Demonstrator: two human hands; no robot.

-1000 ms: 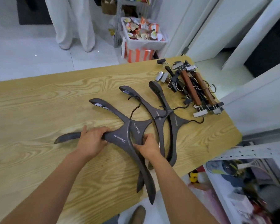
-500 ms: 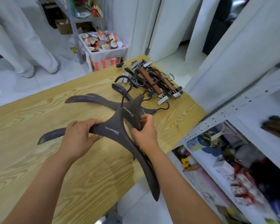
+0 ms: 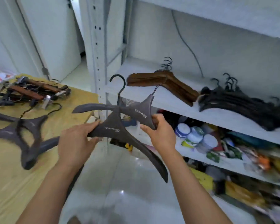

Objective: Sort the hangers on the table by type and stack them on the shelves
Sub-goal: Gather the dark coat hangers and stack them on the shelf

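Observation:
I hold two dark grey wide-shouldered hangers in the air between the table and the shelves. My left hand (image 3: pixel 76 139) grips the front hanger (image 3: pixel 113 128) at its neck. My right hand (image 3: pixel 158 135) grips the rear hanger (image 3: pixel 142 113) by its right shoulder. Two more dark grey hangers (image 3: pixel 26 136) lie on the wooden table (image 3: pixel 6 183), and a pile of brown clip hangers (image 3: pixel 31 92) sits further back. On the white shelf (image 3: pixel 168 102) lie a stack of brown wooden hangers (image 3: pixel 165 83) and a stack of black hangers (image 3: pixel 242 104).
Below the hanger shelf, a lower shelf (image 3: pixel 233 165) is crowded with cups, packets and coloured goods. A white perforated upright post (image 3: pixel 97 54) stands between table and shelves. Pale tiled floor (image 3: pixel 120 191) shows beneath my arms.
I have lifted two grey hangers off the table and carried them right toward the shelves. My view turned from the table to the shelf unit.

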